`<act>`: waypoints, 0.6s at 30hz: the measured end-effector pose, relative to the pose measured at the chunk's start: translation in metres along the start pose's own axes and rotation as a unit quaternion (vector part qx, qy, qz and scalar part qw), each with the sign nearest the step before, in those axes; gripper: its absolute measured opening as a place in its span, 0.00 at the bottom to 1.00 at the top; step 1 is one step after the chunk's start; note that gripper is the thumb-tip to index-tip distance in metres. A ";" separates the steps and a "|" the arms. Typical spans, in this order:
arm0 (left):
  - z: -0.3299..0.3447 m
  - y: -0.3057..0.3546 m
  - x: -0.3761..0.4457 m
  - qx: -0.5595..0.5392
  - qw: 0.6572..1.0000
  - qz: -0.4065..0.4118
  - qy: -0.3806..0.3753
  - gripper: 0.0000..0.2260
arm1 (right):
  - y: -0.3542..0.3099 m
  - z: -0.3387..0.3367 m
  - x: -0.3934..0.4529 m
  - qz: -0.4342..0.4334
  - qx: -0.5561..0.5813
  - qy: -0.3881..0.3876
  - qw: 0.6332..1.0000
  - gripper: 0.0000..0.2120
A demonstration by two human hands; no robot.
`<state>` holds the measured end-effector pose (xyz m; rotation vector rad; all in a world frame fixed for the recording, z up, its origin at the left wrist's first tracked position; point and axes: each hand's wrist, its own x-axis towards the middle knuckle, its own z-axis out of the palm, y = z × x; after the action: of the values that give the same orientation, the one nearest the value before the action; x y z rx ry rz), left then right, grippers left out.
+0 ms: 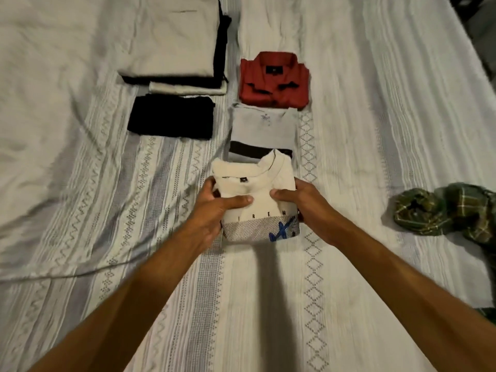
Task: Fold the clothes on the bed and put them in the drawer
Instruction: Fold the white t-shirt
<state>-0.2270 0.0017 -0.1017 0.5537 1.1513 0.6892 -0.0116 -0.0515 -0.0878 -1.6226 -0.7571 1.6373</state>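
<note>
A folded cream T-shirt [264, 183] with a grey and blue print lies on the bed [375, 130] in the middle of the view. My left hand [214, 210] grips its left edge, thumb lying across the top. My right hand [300, 202] grips its right edge the same way. Behind it lie a folded grey shirt [264, 127] with a dark stripe and a folded red collared shirt [272, 80]. To the left sit a folded black garment [171, 118] and a stack of cream and black folded clothes [177, 41].
An unfolded green plaid shirt [451, 210] lies crumpled at the right edge of the bed. The bedspread is white with grey woven bands. A dark area shows past the bed's far right corner.
</note>
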 end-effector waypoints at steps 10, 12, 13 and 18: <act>0.028 0.088 0.137 0.051 0.991 0.124 -0.009 0.36 | -0.072 -0.016 0.130 -0.062 0.057 0.146 0.986 0.12; 0.029 0.083 0.161 0.082 0.991 0.106 -0.015 0.33 | -0.067 -0.023 0.152 -0.024 0.082 0.172 0.981 0.11; 0.029 0.078 0.172 0.098 0.992 0.080 -0.020 0.33 | -0.061 -0.026 0.162 0.007 0.086 0.178 0.980 0.11; 0.017 0.053 0.200 0.149 0.988 0.030 0.030 0.32 | -0.036 -0.034 0.177 0.049 0.052 0.184 0.980 0.10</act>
<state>-0.1723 0.1838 -0.1841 0.8271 1.3081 0.5922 0.0303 0.1105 -0.1645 -1.8388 -0.4016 1.3596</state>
